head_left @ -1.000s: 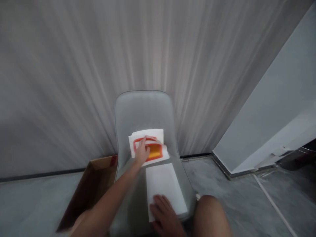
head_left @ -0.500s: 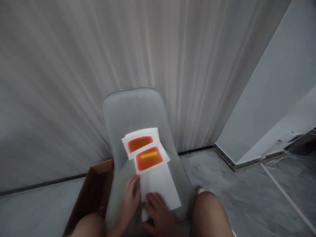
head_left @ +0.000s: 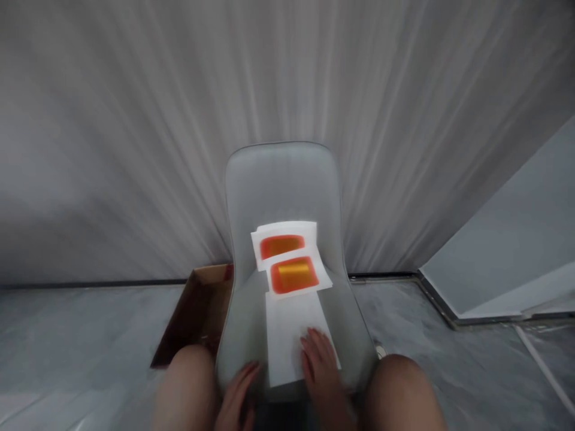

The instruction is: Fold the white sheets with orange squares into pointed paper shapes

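Note:
On the seat of a grey chair [head_left: 283, 179] lies a white sheet of paper [head_left: 287, 335]. My right hand [head_left: 320, 362] rests on its lower right part, palm down, fingers stretched out. To the left of the sheet, at the seat's front, my left hand [head_left: 240, 389] is apart from the paper with its fingers extended and nothing in them. Beyond the blank sheet lies a white card with an orange-red and gold panel [head_left: 294, 275]. It partly covers another white sheet with a similar orange panel [head_left: 282, 245], which leans toward the backrest.
An open brown cardboard box [head_left: 197, 317] sits on the floor left of the chair. A pleated grey curtain [head_left: 287, 72] hangs behind it. At the right stands a pale wall panel [head_left: 507, 239] over a grey marbled floor [head_left: 404, 311]. My knees flank the seat.
The view has swung left, so the chair appears farther right. My left hand has drawn back from the card's corner toward me. My right hand has shifted to the sheet's right side.

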`<state>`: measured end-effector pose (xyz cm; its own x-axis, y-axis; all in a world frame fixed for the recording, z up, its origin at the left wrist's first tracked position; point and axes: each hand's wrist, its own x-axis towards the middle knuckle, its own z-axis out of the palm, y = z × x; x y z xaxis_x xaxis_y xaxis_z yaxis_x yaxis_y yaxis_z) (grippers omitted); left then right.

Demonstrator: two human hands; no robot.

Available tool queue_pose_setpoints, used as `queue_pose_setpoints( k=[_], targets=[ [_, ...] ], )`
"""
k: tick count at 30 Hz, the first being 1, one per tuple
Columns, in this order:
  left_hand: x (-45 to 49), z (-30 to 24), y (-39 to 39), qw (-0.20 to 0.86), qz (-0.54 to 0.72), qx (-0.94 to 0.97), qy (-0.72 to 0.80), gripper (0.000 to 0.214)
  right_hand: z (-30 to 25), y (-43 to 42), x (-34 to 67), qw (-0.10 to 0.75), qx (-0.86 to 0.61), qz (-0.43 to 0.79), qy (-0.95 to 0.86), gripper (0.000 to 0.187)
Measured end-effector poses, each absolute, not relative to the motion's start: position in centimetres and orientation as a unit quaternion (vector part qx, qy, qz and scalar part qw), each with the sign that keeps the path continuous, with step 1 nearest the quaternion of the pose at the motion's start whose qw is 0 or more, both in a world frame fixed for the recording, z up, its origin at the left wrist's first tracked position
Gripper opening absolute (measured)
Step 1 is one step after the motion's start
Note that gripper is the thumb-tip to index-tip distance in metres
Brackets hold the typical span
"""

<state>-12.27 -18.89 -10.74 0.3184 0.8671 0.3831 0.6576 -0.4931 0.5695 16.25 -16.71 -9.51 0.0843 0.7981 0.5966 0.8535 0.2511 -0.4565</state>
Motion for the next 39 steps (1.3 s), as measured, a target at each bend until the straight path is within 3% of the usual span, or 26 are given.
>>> queue_pose_setpoints(
  k=[9,17,24,31,35,39],
  targets=[
    [-12.5,-12.2,-19.5,0.197,0.326,0.78,0.497,0.076,-12.1,-18.0,19.0,0.358,-0.626,-0.08,-0.688,0.04],
    [-10.9,-11.7,-19.3,0.102,0.298,0.822,0.475,0.097,-13.1,-20.2,19.1,0.326,-0.6,-0.015,-0.73,0.048],
    [-10.1,-10.3,-19.6,0.05,0.215,0.872,0.438,0.108,-11.7,-21.5,20.5,0.191,-0.583,0.083,-0.785,0.112],
    [-9.7,-9.7,-20.0,0.042,0.221,0.86,0.458,0.08,-11.8,-22.1,21.3,0.196,-0.556,0.017,-0.808,0.103],
    [-9.9,-9.2,-20.4,0.059,0.235,0.861,0.447,0.071,-10.5,-22.5,22.0,0.199,-0.543,0.037,-0.815,0.095],
    [-9.9,-7.9,-20.4,0.068,0.23,0.872,0.427,0.069,-8.7,-22.5,22.8,0.224,-0.527,0.084,-0.816,0.076]
  ],
)
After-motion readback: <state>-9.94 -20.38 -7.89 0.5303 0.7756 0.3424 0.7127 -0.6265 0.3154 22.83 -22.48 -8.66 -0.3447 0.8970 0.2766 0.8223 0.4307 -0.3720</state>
